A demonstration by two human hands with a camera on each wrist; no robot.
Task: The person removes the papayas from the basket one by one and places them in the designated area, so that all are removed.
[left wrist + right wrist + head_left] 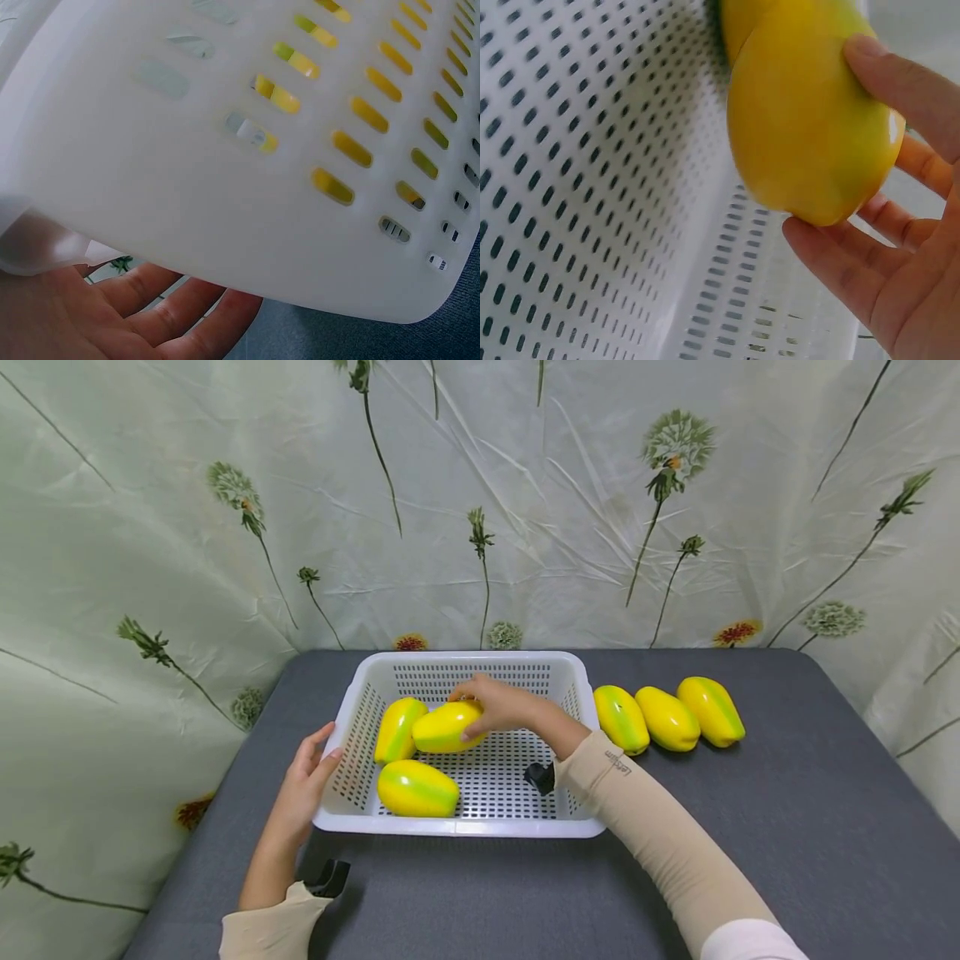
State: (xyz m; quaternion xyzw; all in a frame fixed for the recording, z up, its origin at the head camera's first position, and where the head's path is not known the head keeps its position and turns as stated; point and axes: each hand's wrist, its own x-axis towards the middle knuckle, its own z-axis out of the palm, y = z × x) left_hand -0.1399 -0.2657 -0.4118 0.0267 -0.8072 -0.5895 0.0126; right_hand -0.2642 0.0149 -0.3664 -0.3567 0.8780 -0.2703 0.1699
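My right hand (498,706) reaches into a white plastic basket (457,827) and holds a yellow-green papaya (442,728) by its right end. In the right wrist view, the thumb lies on one side of this papaya (810,120) and the fingers on the other. Two more papayas lie in the basket's left half: one upright-lying papaya (397,729) beside the held one, and another papaya (418,789) nearer the front. At the basket's left rim, my left hand (303,781) rests with its fingers fairly straight. The left wrist view shows those fingers (187,307) beside the perforated wall.
Three papayas, a near papaya (622,720), a middle papaya (667,719) and a far papaya (710,712), lie in a row right of the basket. A dark grey cloth (750,843) covers the table. Behind stands a pale curtain (450,527) printed with plants.
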